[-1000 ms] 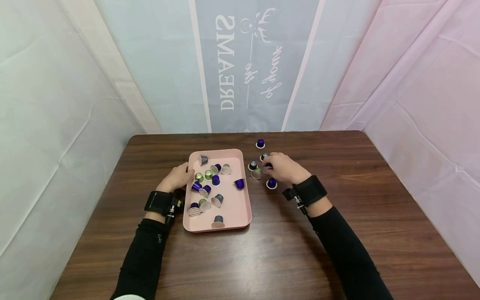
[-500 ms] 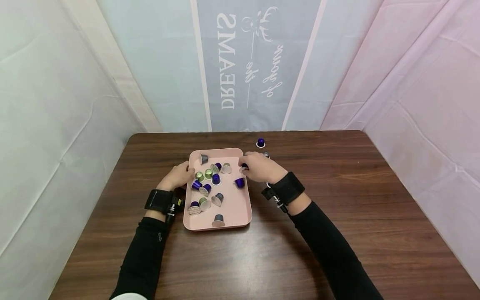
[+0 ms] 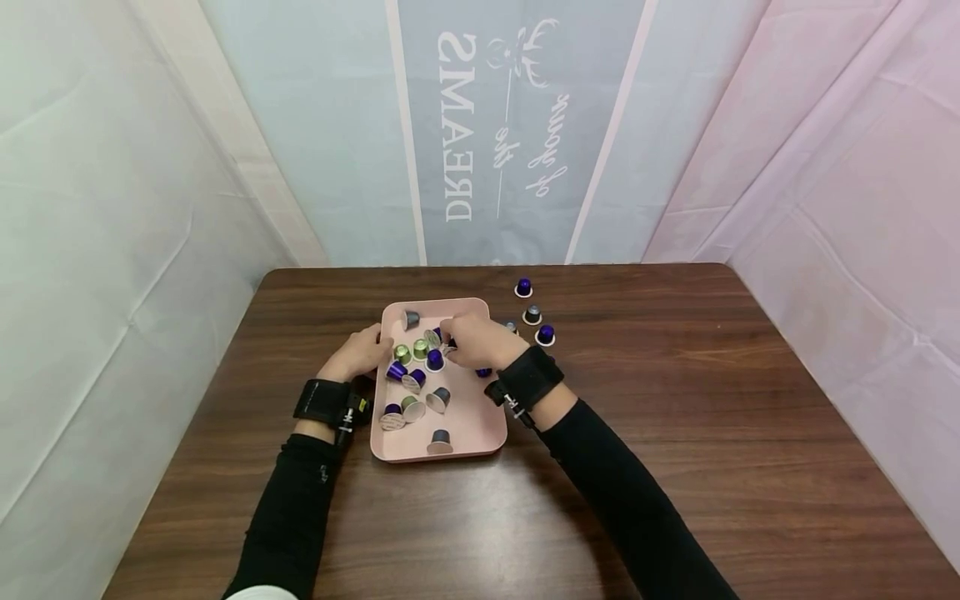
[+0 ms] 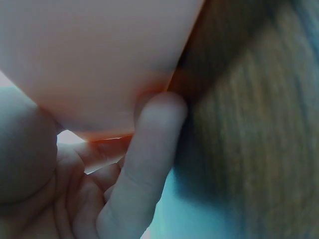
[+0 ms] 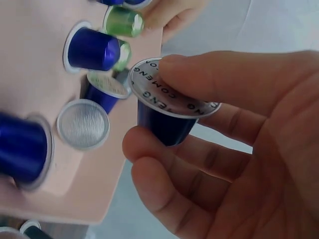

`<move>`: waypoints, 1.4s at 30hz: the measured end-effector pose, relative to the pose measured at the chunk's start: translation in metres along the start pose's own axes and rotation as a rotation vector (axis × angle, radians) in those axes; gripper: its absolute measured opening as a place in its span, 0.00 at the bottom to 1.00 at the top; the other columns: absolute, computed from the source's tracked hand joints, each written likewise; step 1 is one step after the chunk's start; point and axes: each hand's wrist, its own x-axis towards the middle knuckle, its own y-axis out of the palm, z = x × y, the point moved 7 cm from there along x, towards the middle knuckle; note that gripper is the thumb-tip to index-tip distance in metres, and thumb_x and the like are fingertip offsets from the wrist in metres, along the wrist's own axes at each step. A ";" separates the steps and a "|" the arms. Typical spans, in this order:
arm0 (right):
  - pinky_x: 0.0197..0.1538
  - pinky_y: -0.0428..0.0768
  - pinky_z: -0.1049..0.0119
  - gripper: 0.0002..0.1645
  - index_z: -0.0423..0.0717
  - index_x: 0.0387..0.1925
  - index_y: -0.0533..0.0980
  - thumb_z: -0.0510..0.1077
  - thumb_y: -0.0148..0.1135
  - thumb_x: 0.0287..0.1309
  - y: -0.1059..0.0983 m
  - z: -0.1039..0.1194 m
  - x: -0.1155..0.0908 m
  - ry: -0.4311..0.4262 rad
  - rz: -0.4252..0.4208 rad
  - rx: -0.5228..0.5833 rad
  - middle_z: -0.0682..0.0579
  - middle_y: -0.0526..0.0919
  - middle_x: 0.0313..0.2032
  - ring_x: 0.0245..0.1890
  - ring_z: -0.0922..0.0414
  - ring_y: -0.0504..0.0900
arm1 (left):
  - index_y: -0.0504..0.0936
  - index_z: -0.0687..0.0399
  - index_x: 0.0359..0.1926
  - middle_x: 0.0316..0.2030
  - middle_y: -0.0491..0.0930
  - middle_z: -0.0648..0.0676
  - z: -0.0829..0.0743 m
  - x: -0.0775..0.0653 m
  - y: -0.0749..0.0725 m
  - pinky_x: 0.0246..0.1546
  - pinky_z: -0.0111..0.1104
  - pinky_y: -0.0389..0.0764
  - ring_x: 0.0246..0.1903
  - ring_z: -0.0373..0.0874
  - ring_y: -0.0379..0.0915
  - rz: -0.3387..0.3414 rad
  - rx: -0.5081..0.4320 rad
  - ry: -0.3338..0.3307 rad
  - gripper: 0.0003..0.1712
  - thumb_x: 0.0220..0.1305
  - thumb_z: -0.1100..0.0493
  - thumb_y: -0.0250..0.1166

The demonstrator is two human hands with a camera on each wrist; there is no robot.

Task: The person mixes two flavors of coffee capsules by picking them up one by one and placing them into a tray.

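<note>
My left hand (image 3: 358, 353) grips the left rim of a pink tray (image 3: 474, 429); in the left wrist view, fingers curl against the outside of the tray wall (image 4: 99, 64). Over the tray's upper right part, my right hand (image 3: 483, 340) pinches a dark blue coffee capsule (image 5: 167, 125) between thumb and fingers. Its printed foil lid faces the thumb, and it is tilted. Below it in the tray lie several blue, green and grey capsules, among them a blue capsule (image 5: 92, 49), a green capsule (image 3: 421, 348) and a grey capsule (image 3: 438, 400). My right hand hides some of them.
On the brown wooden table (image 3: 675, 417), right of the tray, stand a blue capsule (image 3: 523, 287), a grey capsule (image 3: 532, 315) and another blue capsule (image 3: 546, 335). More capsules there are partly hidden by my right arm. A printed cloth (image 3: 517, 125) hangs behind the table.
My right hand has moved left from the loose capsules on the table to above the tray, carrying the blue capsule. My left hand has stayed on the tray rim.
</note>
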 end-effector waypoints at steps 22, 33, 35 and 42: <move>0.28 0.68 0.71 0.05 0.47 0.31 0.74 0.43 0.61 0.60 0.019 0.025 0.017 0.025 0.100 0.052 0.56 0.74 0.27 0.23 0.60 0.71 | 0.60 0.68 0.64 0.48 0.73 0.68 -0.002 -0.001 0.000 0.29 0.38 0.82 0.39 0.53 0.77 0.004 -0.015 -0.001 0.26 0.73 0.56 0.42; 0.28 0.69 0.71 0.05 0.47 0.35 0.77 0.44 0.57 0.63 0.007 0.018 0.014 0.035 0.063 0.062 0.55 0.76 0.27 0.22 0.61 0.72 | 0.60 0.67 0.65 0.48 0.73 0.68 0.000 -0.002 0.002 0.30 0.38 0.82 0.39 0.53 0.78 0.006 -0.042 -0.009 0.26 0.73 0.55 0.42; 0.28 0.69 0.70 0.05 0.46 0.35 0.77 0.43 0.57 0.63 0.004 0.010 0.010 0.048 0.050 0.067 0.55 0.77 0.27 0.22 0.60 0.72 | 0.60 0.67 0.65 0.48 0.73 0.68 0.000 -0.002 0.002 0.30 0.38 0.82 0.40 0.54 0.77 0.006 -0.051 -0.008 0.25 0.73 0.56 0.42; 0.29 0.73 0.67 0.06 0.45 0.35 0.77 0.42 0.55 0.63 -0.013 -0.035 -0.024 0.110 -0.084 0.046 0.53 0.77 0.29 0.22 0.60 0.73 | 0.60 0.67 0.65 0.49 0.73 0.69 -0.001 -0.001 0.001 0.29 0.38 0.82 0.38 0.53 0.78 0.004 -0.058 -0.005 0.26 0.74 0.55 0.42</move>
